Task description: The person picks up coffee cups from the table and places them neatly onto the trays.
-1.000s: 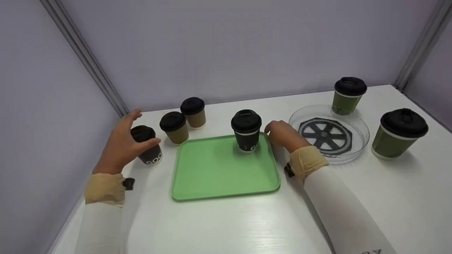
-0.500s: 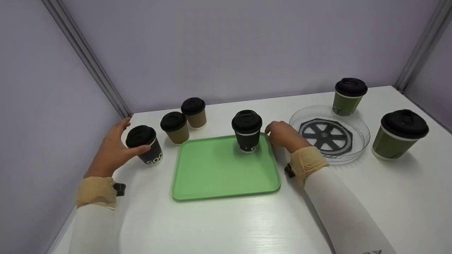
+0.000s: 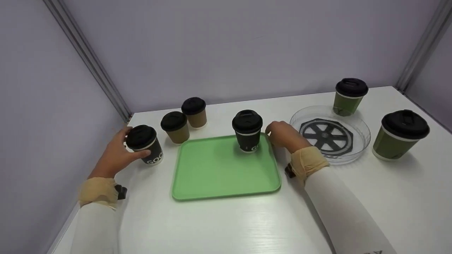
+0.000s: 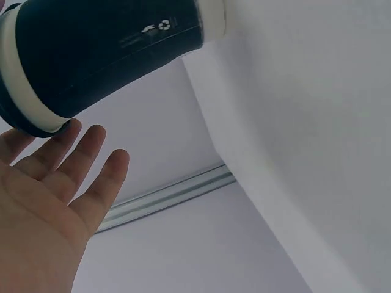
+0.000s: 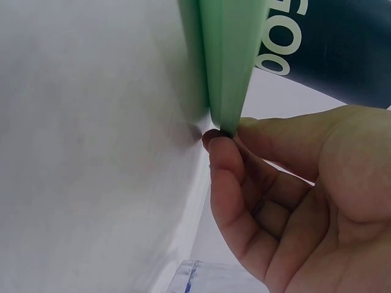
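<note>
On the left, a black paper cup (image 3: 152, 153) with a black lid and white lettering stands upright. My left hand (image 3: 114, 155) is spread around its far-left side, thumb at the lid's front. In the left wrist view the fingers (image 4: 91, 143) are nearly straight, fingertips right at the lid's rim. My right hand (image 3: 286, 135) pinches the right edge of a green tray (image 3: 226, 173) near its far corner, between thumb and fingers (image 5: 226, 162). A second black lidded cup (image 3: 248, 135) stands on that tray, close to the right hand.
Two brown lidded cups, one nearer (image 3: 177, 134) and one farther (image 3: 197, 118), stand behind the tray's left corner. Right of the tray sits a clear round dish (image 3: 365, 141) over a black wheel-like pattern. Green lidded cups (image 3: 348, 102) (image 3: 392, 144) stand beyond and beside it. Walls border the white table (image 3: 212, 225).
My left hand first drew back to the left, then came in closer around the black cup. The right hand stays at the tray's edge, and the cups have not moved.
</note>
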### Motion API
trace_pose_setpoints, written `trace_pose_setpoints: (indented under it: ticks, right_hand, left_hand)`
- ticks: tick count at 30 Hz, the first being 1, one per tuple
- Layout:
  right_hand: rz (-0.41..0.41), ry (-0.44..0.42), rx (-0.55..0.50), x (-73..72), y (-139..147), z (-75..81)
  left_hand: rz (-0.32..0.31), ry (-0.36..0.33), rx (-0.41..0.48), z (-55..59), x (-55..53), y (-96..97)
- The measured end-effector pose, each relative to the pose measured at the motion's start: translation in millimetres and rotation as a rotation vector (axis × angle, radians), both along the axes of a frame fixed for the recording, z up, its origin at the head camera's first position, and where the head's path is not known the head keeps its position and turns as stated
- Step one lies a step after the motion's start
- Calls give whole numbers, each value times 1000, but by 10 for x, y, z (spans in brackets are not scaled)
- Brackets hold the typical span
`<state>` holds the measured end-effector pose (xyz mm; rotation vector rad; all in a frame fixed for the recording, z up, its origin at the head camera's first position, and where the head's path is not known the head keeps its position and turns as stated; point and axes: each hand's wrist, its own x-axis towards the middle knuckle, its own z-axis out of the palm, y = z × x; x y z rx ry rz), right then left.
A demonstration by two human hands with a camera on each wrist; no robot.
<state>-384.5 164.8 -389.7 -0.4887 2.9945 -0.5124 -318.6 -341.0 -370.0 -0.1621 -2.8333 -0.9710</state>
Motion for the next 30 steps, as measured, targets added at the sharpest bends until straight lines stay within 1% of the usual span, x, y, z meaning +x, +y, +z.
trace_pose_setpoints:
  ticks: [6, 14, 18, 22, 30]
  right_hand:
    - [4, 0, -7, 6, -5, 7]
    - [16, 20, -7, 11, 8, -10]
    - [23, 23, -13, 8, 11, -17]
    - [27, 23, -15, 3, 13, -22]
    - [7, 4, -30, 5, 7, -16]
  left_hand:
    - [-2, 14, 49, -67, -36, 2]
    - [2, 16, 100, -193, -96, 34]
    - [0, 27, 135, -217, -108, 52]
    - [2, 37, 156, -198, -98, 64]
    - [19, 79, 127, -82, -39, 93]
